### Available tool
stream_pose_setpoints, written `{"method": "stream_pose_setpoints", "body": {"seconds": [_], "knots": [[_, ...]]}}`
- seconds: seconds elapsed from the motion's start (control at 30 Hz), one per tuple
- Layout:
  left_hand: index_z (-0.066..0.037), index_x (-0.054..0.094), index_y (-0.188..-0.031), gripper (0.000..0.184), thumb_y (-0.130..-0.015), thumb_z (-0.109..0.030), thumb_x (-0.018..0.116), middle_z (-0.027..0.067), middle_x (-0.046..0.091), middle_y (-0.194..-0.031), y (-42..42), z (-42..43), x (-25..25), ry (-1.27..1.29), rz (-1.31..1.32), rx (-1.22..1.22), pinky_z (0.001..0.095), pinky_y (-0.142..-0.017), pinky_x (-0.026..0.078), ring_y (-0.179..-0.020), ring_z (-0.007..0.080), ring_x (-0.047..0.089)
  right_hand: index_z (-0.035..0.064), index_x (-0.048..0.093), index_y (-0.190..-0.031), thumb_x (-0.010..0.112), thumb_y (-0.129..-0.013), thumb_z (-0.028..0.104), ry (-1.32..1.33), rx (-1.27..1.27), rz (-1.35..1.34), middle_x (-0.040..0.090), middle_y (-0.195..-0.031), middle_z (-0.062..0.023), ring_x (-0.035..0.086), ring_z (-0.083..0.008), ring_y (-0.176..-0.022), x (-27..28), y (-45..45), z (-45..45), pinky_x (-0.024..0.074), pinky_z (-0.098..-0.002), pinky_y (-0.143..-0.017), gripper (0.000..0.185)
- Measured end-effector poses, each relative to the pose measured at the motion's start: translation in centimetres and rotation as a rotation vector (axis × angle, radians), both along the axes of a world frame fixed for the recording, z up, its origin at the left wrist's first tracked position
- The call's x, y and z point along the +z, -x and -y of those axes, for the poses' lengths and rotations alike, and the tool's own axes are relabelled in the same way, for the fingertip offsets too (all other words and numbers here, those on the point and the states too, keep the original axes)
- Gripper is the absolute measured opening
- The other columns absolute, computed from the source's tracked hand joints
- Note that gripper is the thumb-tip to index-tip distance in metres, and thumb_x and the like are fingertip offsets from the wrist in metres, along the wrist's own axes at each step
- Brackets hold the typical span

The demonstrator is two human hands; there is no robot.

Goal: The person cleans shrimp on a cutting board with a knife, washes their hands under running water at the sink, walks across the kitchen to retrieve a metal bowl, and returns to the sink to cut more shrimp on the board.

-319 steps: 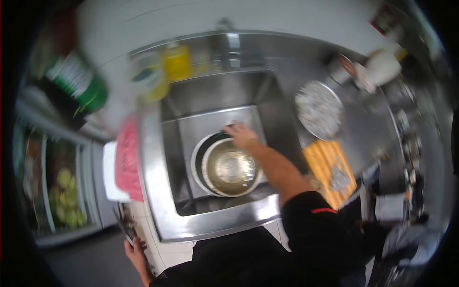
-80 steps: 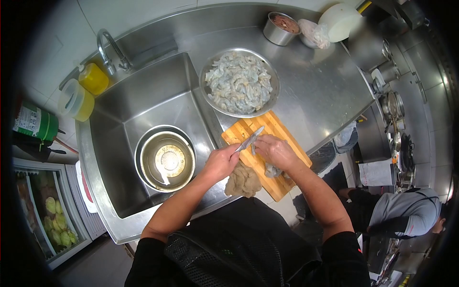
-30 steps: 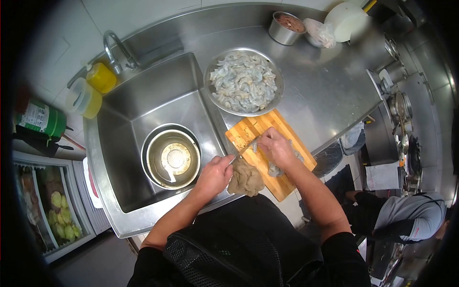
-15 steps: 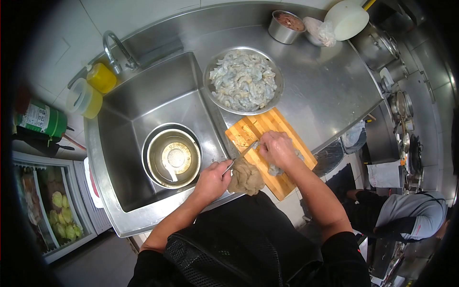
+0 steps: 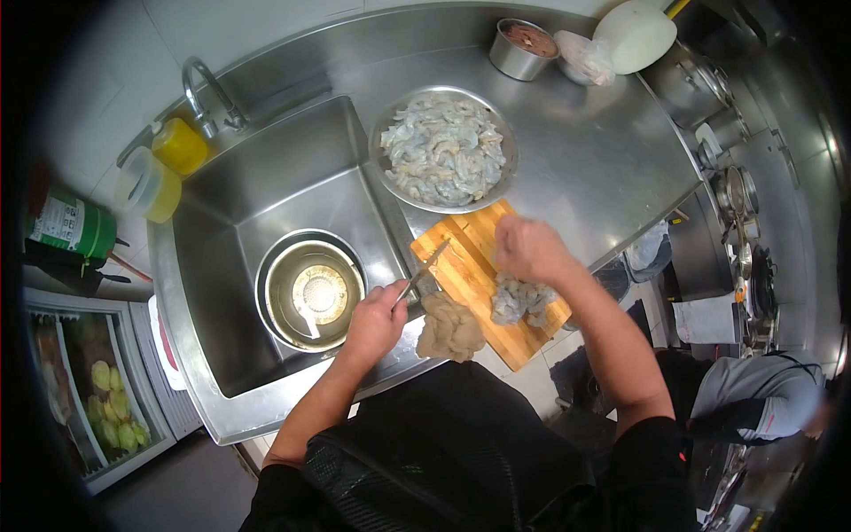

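Note:
My left hand is closed round the handle of a small knife, its blade slanting up over the left part of the wooden cutting board. Over the board's right edge, my right hand has its fingers curled together; whatever they may hold is hidden. Just below that hand, a small heap of grey shrimp lies on the board. A crumpled brown cloth sits against the board's lower left side. Behind the board stands a wide metal bowl piled with peeled shrimp.
Left of the board is a steel sink holding a metal pot with liquid. Yellow containers stand by the faucet. A steel pot of reddish-brown food is at the back. Another person bends at the right.
My right hand has moved up and right, away from the knife tip, uncovering the shrimp heap. My left hand has drawn the knife slightly left and down.

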State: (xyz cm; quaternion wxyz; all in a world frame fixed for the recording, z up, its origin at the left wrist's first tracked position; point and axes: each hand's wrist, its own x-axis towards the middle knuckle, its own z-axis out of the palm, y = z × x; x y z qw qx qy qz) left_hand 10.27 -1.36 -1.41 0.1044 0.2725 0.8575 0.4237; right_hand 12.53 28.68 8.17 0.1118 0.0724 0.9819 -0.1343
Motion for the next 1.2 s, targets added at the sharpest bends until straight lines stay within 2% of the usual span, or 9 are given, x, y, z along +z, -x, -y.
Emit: {"method": "stream_pose_setpoints", "body": {"seconds": [0.07,0.13,0.23,0.3,0.37,0.53,0.93,1.03,1.2], "knots": [[-0.008,0.067,-0.126,0.033,-0.092,-0.011,0.066,0.0214,0.068,-0.098,0.4,-0.2,0.0,-0.01,0.006,0.009,0.0505,-0.08,0.055,-0.087,0.0428,0.068,0.0046,0.063,-0.11,0.067,-0.088,0.017,0.075,-0.066,-0.026,0.072,-0.094,-0.0214,0.069,-0.0414,-0.09,3.5,2.8,-0.4,0.055,-0.0521,-0.08,0.026],[-0.009,0.067,-0.126,0.034,-0.093,-0.012,0.065,0.0211,0.068,-0.098,0.5,-0.4,0.0,0.003,0.006,0.006,0.0501,-0.08,0.055,-0.088,0.0424,0.068,0.0068,0.061,-0.123,0.071,-0.089,0.021,0.167,-0.093,-0.333,0.072,-0.103,-0.0205,0.07,-0.0384,-0.093,4.5,4.9,-1.1,0.0569,-0.0468,-0.085,0.038],[-0.009,0.067,-0.127,0.034,-0.093,-0.013,0.066,0.0211,0.069,-0.102,0.5,-0.4,0.7,0.015,0.028,-0.028,0.0486,-0.083,0.056,-0.091,0.0421,0.068,0.0086,0.065,-0.124,0.07,-0.091,0.021,0.032,-0.008,-0.511,0.071,-0.108,-0.0203,0.069,-0.0386,-0.096,4.8,5.8,-2.5,0.0569,-0.0459,-0.086,0.036],[-0.009,0.067,-0.128,0.035,-0.094,-0.014,0.066,0.0209,0.07,-0.104,0.1,-0.2,0.7,-0.008,0.025,-0.097,0.0474,-0.085,0.056,-0.094,0.0418,0.068,0.008,0.07,-0.108,0.071,-0.088,0.02,0.065,0.157,-0.283,0.072,-0.1,-0.017,0.069,-0.0379,-0.091,2.8,3.8,-3.6,0.056,-0.0455,-0.084,0.023],[-0.008,0.068,-0.127,0.034,-0.094,-0.015,0.066,0.0208,0.071,-0.108,0.0,-0.5,0.8,-0.017,0.071,-0.157,0.0464,-0.087,0.056,-0.098,0.0412,0.069,0.0059,0.071,-0.093,0.07,-0.085,0.017,0.07,0.138,0.239,0.073,-0.092,-0.0157,0.069,-0.0368,-0.088,1.9,0.9,-2.7,0.0547,-0.0451,-0.08,0.013],[-0.006,0.068,-0.126,0.033,-0.095,-0.015,0.065,0.0213,0.071,-0.112,0.9,-0.5,0.1,-0.033,0.157,-0.17,0.0456,-0.091,0.056,-0.103,0.0405,0.069,0.0057,0.07,-0.093,0.069,-0.082,0.015,0.087,0.139,0.409,0.072,-0.087,-0.0164,0.068,-0.0359,-0.086,-1.1,-2.5,-1.4,0.054,-0.0441,-0.077,0.014],[-0.006,0.067,-0.128,0.034,-0.096,-0.017,0.062,0.0205,0.07,-0.105,2.1,-2.4,2.0,-0.025,0.104,-0.258,0.0478,-0.089,0.054,-0.098,0.041,0.067,0.0014,0.071,-0.104,0.066,-0.084,0.009,0.421,-0.108,-0.076,0.072,-0.087,-0.0134,0.069,-0.0233,-0.078,-1.0,-1.1,-0.9,0.0555,-0.0354,-0.074,0.022],[-0.008,0.067,-0.129,0.034,-0.096,-0.016,0.062,0.0206,0.069,-0.102,2.4,-3.2,2.4,-0.013,0.115,-0.253,0.0481,-0.088,0.054,-0.098,0.041,0.067,-0.0012,0.069,-0.1,0.066,-0.083,0.006,0.541,-0.23,0.007,0.071,-0.09,-0.017,0.071,-0.0296,-0.079,-0.1,-0.6,1.0,0.0563,-0.0391,-0.076,0.019],[-0.008,0.066,-0.13,0.035,-0.096,-0.016,0.063,0.0226,0.069,-0.103,3.5,-3.4,0.4,0.04,0.051,-0.117,0.0492,-0.089,0.054,-0.099,0.0427,0.067,0.0049,0.071,-0.102,0.066,-0.084,0.001,0.541,-0.162,-0.156,0.067,-0.097,-0.0105,0.067,-0.0244,-0.086,-4.7,-0.9,1.2,0.055,-0.0358,-0.079,0.019]]}}
